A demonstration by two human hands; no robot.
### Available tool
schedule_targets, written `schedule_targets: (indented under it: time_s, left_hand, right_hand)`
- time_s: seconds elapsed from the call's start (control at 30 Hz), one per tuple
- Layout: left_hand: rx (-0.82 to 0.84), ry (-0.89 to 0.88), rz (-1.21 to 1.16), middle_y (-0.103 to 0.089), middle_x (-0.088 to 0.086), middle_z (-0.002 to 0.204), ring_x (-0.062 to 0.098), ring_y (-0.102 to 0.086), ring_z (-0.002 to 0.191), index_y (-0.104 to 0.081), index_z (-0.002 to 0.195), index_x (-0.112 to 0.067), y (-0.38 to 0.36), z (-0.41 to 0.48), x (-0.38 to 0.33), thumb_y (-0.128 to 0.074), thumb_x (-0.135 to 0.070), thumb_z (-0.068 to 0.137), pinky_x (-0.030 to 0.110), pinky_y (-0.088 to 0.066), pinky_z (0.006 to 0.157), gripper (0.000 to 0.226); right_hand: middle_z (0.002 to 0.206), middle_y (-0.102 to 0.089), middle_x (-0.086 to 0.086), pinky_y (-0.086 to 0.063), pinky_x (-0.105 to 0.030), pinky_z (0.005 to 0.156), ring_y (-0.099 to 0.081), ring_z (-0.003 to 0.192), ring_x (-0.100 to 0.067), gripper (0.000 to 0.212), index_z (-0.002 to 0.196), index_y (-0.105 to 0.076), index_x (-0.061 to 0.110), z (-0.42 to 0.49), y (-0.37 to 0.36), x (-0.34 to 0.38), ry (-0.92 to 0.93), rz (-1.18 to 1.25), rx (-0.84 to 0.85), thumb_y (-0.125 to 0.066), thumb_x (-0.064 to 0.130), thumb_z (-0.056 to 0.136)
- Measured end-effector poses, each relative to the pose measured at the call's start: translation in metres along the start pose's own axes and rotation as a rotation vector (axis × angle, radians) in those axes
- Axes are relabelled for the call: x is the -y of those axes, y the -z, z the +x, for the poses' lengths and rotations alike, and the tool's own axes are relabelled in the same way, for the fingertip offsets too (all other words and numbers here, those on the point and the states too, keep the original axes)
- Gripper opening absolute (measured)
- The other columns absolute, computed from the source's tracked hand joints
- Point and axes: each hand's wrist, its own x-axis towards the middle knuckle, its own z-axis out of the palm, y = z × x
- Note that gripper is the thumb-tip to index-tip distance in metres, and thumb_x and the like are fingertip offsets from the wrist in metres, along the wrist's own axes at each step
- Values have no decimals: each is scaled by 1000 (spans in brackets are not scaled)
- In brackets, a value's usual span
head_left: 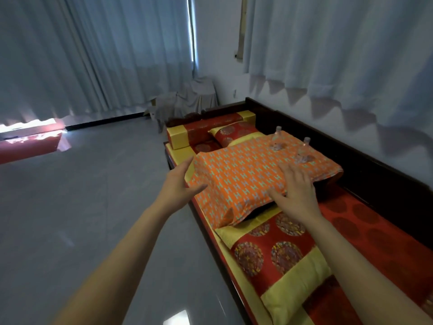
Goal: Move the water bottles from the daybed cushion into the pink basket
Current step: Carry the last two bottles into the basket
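Note:
Two clear water bottles stand upright on an orange patterned cushion [246, 174] on the daybed: the far bottle [277, 139] and the near bottle [304, 151], both toward the cushion's far right side. My left hand [180, 181] is at the cushion's left edge, fingers apart, holding nothing. My right hand [296, 191] hovers palm down over the cushion's near right part, fingers spread, short of the near bottle. No pink basket is in view.
The daybed [375, 184] has a dark wooden back along the wall and red-and-yellow cushions [276, 252] and a bolster [187, 134]. Grey floor lies to the left. Curtains hang behind, with a cloth-covered object [187, 99] in the corner.

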Motion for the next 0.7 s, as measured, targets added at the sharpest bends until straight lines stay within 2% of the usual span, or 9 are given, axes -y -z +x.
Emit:
schedule_targets:
  time_s: [0.07,0.2,0.3,0.5,0.63,0.7]
  left_hand:
    - [13,26,-3,-32,0,154,18,-30,141,-24,149,-20,3,27,20,-73,-38,79,29,-30,108,87]
    - [51,34,13,-30,-1,155,19,-29,141,-23,150,-21,10,85,57,-72,-43,79,37,-29,112,89]
    - [86,6,7,-29,-1,155,19,-28,142,-22,150,-20,13,132,84,-72,-42,80,36,-29,112,89]
    - [191,-64,-5,-28,-1,155,20,-26,143,-20,151,-23,8,242,146,-71,-42,80,40,-31,113,89]
    - [277,-147,24,-30,0,155,20,-29,141,-21,150,-21,-1,322,172,-71,-41,80,35,-30,111,88]
    - [302,-130,10,-34,1,153,21,-33,139,-23,150,-20,-14,357,181,-71,-41,80,34,-33,107,87]
  right_hand:
    - [156,-22,-7,-18,-51,115,-14,143,-28,74,148,-21,30,26,-9,9,-16,-13,11,-57,49,86]
    - [154,-24,-7,-21,-51,113,-17,141,-29,73,147,-24,29,75,-28,18,-44,-21,4,-58,47,85]
    - [154,-26,-9,-23,-51,112,-19,140,-30,74,147,-26,27,113,-46,18,-78,-35,-18,-57,51,84]
    - [153,-27,-10,-22,-49,112,-20,139,-33,76,146,-29,25,193,-92,24,-215,-74,-92,-63,45,82]
    - [150,-32,-15,-22,-48,111,-25,137,-35,76,145,-32,20,236,-116,23,-320,-82,-162,-64,44,80]
    - [150,-32,-15,-22,-48,111,-25,138,-35,76,145,-32,22,250,-123,11,-397,-90,-171,-64,46,80]
